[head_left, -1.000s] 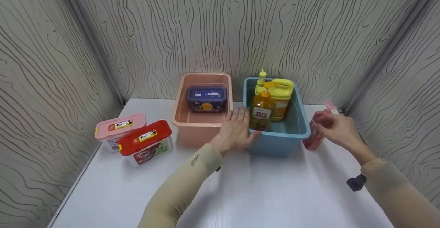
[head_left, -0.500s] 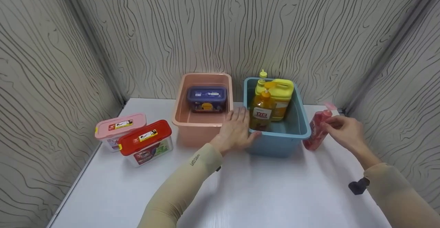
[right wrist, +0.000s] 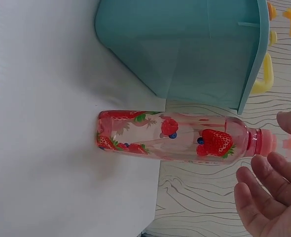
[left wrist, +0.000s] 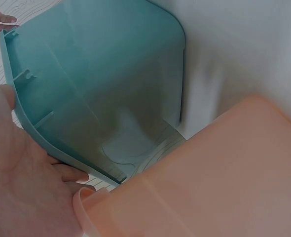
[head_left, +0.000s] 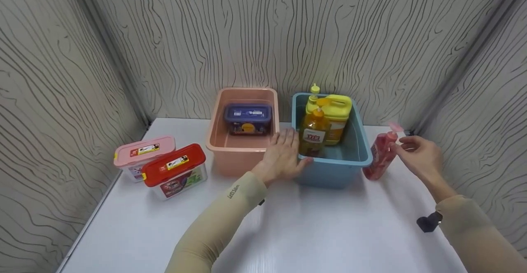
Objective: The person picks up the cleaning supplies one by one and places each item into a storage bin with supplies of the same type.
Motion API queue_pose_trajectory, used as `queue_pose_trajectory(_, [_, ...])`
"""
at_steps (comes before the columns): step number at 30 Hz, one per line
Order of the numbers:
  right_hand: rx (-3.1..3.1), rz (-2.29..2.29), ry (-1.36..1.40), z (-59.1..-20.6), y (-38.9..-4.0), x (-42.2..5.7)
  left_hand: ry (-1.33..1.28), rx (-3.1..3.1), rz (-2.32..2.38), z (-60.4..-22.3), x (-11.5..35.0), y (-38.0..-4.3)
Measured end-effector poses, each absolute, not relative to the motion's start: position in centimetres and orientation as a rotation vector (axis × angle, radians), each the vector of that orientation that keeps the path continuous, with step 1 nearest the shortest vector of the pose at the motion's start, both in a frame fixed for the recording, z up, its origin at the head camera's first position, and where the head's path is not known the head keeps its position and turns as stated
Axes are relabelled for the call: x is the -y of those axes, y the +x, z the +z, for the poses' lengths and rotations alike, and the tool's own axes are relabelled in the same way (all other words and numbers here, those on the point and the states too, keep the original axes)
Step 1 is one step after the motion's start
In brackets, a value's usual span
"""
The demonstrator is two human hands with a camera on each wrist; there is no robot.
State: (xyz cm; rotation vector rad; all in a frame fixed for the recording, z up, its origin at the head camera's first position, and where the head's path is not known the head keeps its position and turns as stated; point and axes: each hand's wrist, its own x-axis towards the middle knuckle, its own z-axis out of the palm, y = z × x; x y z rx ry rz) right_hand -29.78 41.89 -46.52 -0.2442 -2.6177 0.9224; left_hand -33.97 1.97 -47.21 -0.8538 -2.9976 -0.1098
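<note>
A clear pump bottle [right wrist: 170, 136] with red liquid, printed strawberries and a pink pump head stands on the table, right of the blue bin [head_left: 329, 172]. My right hand [head_left: 420, 157] is beside the bottle's neck, fingers loosely bent and apart; in the right wrist view nothing is in its grasp. My left hand [head_left: 282, 157] rests with straight fingers across the adjoining rims of the blue bin and the pink bin [head_left: 239, 164]. Inside the blue bin stand an orange pump bottle [head_left: 313, 135] and a yellow jug [head_left: 339, 110]. A dark blue lidded box [head_left: 248, 118] sits in the pink bin.
At the left of the white table [head_left: 313, 232] are a red-lidded box [head_left: 175, 170] and, partly behind it, a pink-lidded box [head_left: 144, 153]. A wood-patterned wall [head_left: 263, 38] rises behind the bins, with side walls left and right.
My right hand has drawn back to the right from the red pump bottle, uncovering its neck and upper body. The bottle stays in place, and my left hand has not moved.
</note>
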Motion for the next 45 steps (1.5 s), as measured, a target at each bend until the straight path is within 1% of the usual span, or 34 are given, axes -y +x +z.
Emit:
queue_pose_trajectory(17, [2.581,0.922,-0.304,-46.6,-31.2,-41.5,-0.823,3.009,-0.145,-47.0,-2.0,-33.9])
queue_pose_trajectory(45, [2.522,1.124,-0.486,-47.6,-32.9,-40.5,-0.821,3.012,-0.127,-47.3,-2.1,-34.0])
